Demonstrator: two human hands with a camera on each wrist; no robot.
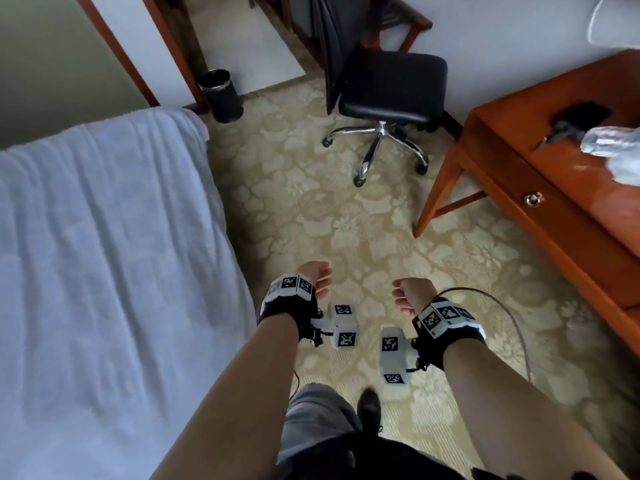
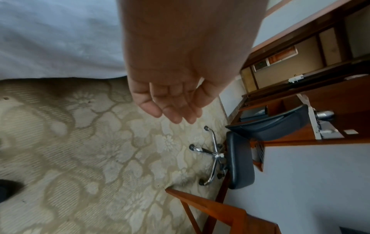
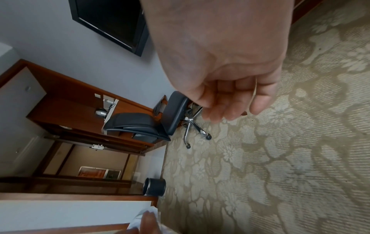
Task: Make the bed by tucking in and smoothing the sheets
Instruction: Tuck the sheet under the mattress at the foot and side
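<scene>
The bed fills the left of the head view, covered by a wrinkled white sheet [image 1: 97,220] that drapes over its right side down to the carpet. The same sheet [image 2: 60,39] shows at the top left of the left wrist view. My left hand [image 1: 320,275] hangs over the carpet just right of the bed's side, fingers loosely curled and holding nothing; the left hand [image 2: 172,101] is clear of the sheet. My right hand [image 1: 407,294] hovers further right over the carpet, its fingers [image 3: 226,109] loosely curled and empty.
A black office chair [image 1: 388,88] on a chrome base stands ahead on the floral carpet [image 1: 311,209]. A wooden desk [image 1: 540,161] with a drawer knob is at the right, a black waste bin [image 1: 221,95] by the bed's far corner. My foot [image 1: 369,410] is below.
</scene>
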